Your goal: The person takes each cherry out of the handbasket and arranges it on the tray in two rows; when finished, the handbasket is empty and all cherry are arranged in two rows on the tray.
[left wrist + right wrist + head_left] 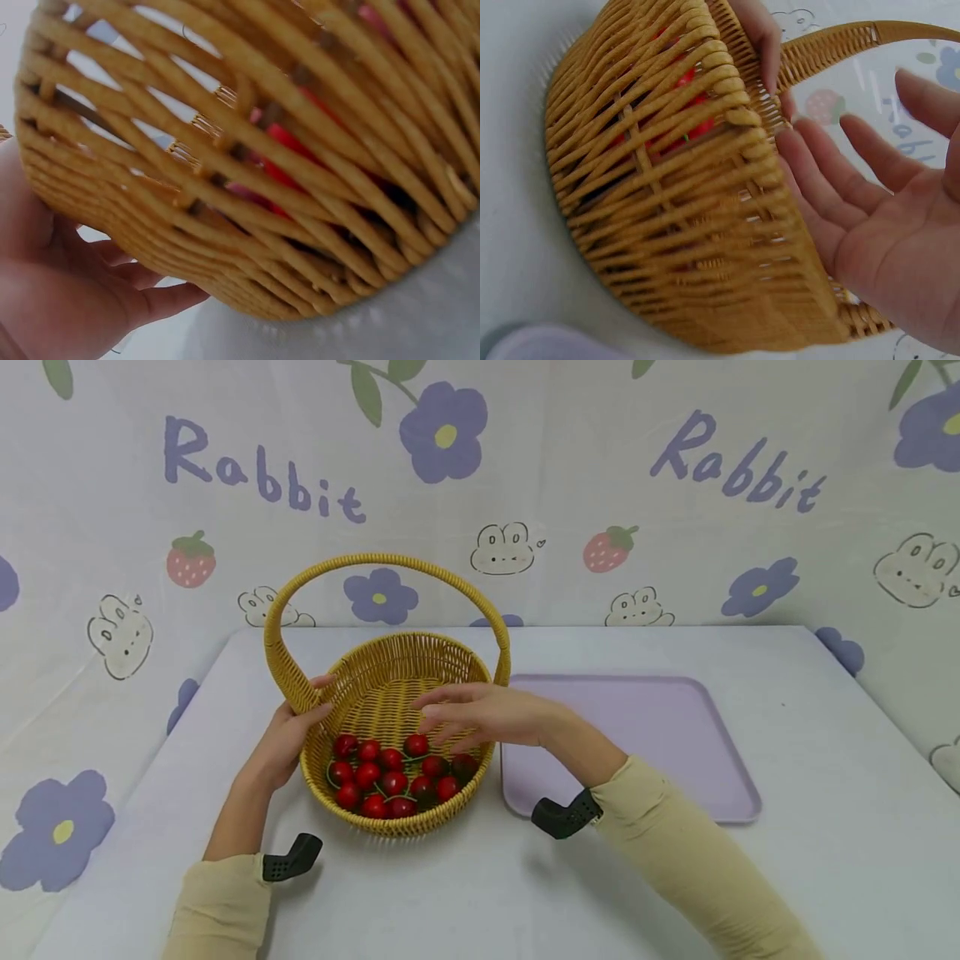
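A round yellow wicker basket [397, 828] with a tall arched handle stands on the table, tipped toward the viewer. Red cherries [367, 774], some with green stems, lie gathered in its near half. At the left side, my left hand [287, 739] grips the rim by the foot of the handle; its wrist view shows the fingers against the woven wall [187, 157]. My right hand [480, 710] is held over the right part of the basket, palm inward, fingers loosely extended above the cherries. In the right wrist view that hand [889, 217] holds nothing.
A flat pale purple tray [637, 735] lies right of the basket, partly under my right forearm. White cloth covers the table [450, 902]. A patterned curtain [562, 460] hangs behind the table's far edge. The basket's handle [382, 560] arches above its opening.
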Action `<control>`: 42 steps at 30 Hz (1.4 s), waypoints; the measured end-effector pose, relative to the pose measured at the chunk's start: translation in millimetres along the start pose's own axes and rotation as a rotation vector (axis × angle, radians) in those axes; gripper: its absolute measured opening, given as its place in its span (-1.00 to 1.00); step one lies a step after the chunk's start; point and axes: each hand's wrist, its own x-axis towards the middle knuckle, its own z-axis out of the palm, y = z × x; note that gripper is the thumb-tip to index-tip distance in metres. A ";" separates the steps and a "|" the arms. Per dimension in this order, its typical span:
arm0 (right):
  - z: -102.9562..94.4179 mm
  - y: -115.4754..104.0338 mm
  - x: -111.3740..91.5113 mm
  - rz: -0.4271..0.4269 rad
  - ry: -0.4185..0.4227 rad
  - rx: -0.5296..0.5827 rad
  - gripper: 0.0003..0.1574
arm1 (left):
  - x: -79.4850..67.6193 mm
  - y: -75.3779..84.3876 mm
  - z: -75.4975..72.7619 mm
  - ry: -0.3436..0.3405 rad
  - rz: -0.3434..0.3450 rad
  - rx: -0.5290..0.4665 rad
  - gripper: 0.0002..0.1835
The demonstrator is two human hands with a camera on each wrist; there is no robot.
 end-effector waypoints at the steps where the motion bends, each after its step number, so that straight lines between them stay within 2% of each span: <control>1: 1.4 0.4 4.1 0.003 0.007 -0.010 -0.47 | 0.1 0.3 -0.1 -0.001 -0.003 -0.005 -0.46; 5: 5.7 1.4 19.5 0.010 0.046 -0.053 -0.48 | 0.7 0.6 -0.8 0.002 -0.008 -0.019 -0.48; 12: 9.1 6.1 42.6 0.047 0.180 -0.146 -0.48 | 3.2 0.7 0.2 0.010 0.001 -0.013 -0.48; 20: 11.5 12.3 56.3 0.086 0.252 -0.271 -0.56 | 2.7 1.7 0.0 0.022 -0.013 -0.013 -0.48; 30: 13.1 22.0 64.6 0.134 0.183 -0.340 -0.60 | 2.8 1.2 2.3 0.014 -0.023 -0.013 -0.47; 39: 15.5 19.6 66.5 0.188 0.173 -0.567 -0.57 | 2.2 1.1 2.7 0.018 -0.016 -0.010 -0.47; 42: 13.5 16.3 65.7 0.168 0.183 -0.599 -0.56 | 1.8 1.7 2.7 0.018 -0.014 -0.015 -0.48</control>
